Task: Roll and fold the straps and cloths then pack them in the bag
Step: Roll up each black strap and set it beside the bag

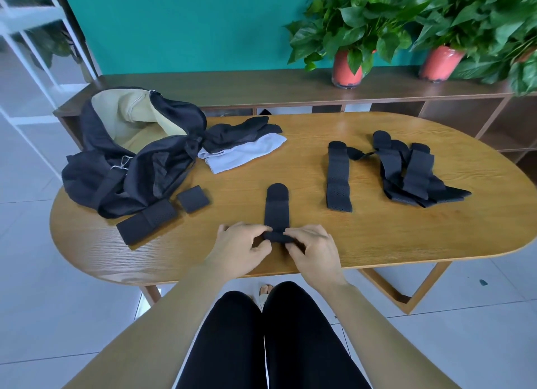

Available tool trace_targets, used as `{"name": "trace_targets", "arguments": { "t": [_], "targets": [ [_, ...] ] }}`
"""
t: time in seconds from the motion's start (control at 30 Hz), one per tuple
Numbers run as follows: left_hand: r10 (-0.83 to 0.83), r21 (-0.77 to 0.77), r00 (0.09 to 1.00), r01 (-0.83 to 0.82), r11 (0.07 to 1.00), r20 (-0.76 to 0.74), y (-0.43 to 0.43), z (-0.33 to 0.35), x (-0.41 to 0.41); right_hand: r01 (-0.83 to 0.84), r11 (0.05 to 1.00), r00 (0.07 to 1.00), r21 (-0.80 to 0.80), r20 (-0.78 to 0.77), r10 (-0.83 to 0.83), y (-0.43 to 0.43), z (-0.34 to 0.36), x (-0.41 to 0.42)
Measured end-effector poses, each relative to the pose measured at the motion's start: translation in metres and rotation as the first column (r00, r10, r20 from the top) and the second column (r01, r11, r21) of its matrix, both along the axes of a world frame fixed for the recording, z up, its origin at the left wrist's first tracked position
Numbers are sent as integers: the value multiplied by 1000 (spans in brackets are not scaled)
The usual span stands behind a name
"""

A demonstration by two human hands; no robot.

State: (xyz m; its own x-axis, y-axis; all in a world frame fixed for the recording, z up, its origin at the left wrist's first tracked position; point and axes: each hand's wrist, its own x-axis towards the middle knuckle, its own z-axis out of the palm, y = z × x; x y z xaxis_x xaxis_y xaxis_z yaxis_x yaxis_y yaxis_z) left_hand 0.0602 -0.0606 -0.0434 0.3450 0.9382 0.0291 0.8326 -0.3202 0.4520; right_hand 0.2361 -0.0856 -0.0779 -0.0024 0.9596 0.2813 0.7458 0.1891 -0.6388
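Hidden under the fingertips of the left hand [241, 246] and right hand [312, 247] at the near edge of the table [377, 237]: the rolled end of the strap [277, 205]; turns uncountable. Covered by the black flap, much of the tan inside of the bag [130, 156]. Overlapped by the dark cloth [241, 133], the far side of the white cloth [244, 153]. Too tangled to count, the pile of straps [412, 168] toward the right end. Cropped by the top and right edges, the plants [357, 17]

Living space: wooden table [290, 168], potted plants [357, 17]
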Motion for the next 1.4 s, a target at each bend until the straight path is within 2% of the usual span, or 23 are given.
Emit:
{"name": "trace_targets", "arguments": {
  "t": [0.13,0.3,0.6,0.87,1.03,1.1,1.2,1.4],
  "targets": [
    [85,-3,979,-86,996,186,2,-8,4,123,989,985,-78,-115,-132,5,3,-8],
    [191,110,965,-213,971,180,7,-15,16,231,972,963,-47,-129,-235,12,4,-16],
    [242,103,950,-265,959,196,10,-16,22,275,961,955,15,-117,-271,19,5,-23],
    [259,121,957,-274,954,130,8,-15,24,297,946,948,129,78,-308,27,-3,-27],
    [199,191,973,-219,957,121,12,-24,22,288,954,948,80,115,-296,30,-3,-27],
    [145,221,988,-154,963,55,13,-24,21,282,956,952,78,103,-289,29,-2,-27],
    [119,182,989,-102,978,-86,14,-22,20,265,959,957,104,96,-275,29,-4,-28],
    [34,85,982,-19,996,-186,18,-7,15,248,958,957,142,120,-265,30,-8,-27]
  ]
}}
